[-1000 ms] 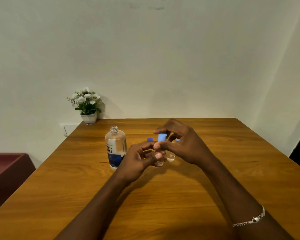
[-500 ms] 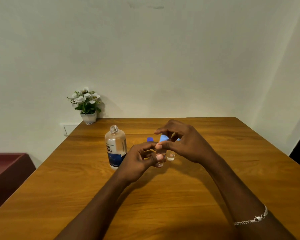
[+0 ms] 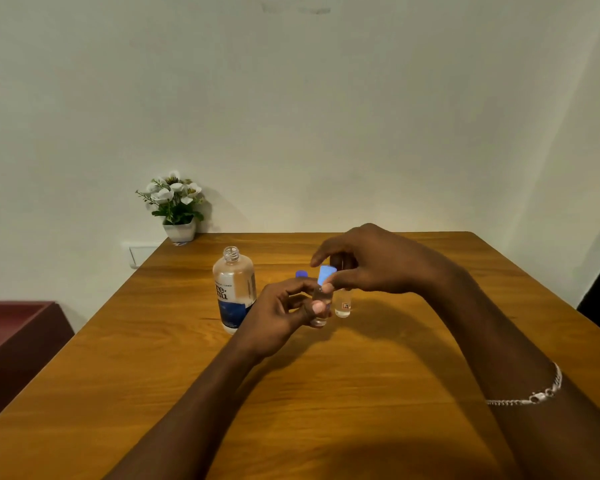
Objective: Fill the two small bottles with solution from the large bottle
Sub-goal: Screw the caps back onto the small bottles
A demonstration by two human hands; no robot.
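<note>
The large clear bottle [image 3: 234,289] with a blue-and-white label stands uncapped on the wooden table [image 3: 361,375], left of my hands. My left hand [image 3: 281,313] grips a small clear bottle [image 3: 320,306] just above the table. My right hand [image 3: 371,261] pinches a light blue cap [image 3: 326,274] at that bottle's top. The second small clear bottle [image 3: 343,304] stands upright on the table just to the right, partly behind my right hand. A darker blue cap [image 3: 301,273] lies behind my left hand's fingers.
A small white pot of white flowers [image 3: 175,206] sits at the table's far left corner against the wall. A dark red cabinet [image 3: 14,341] stands left of the table. A silver bracelet [image 3: 534,396] is on my right wrist.
My right hand has lifted slightly and turned on the light blue cap. My left hand keeps holding the small bottle in nearly the same place.
</note>
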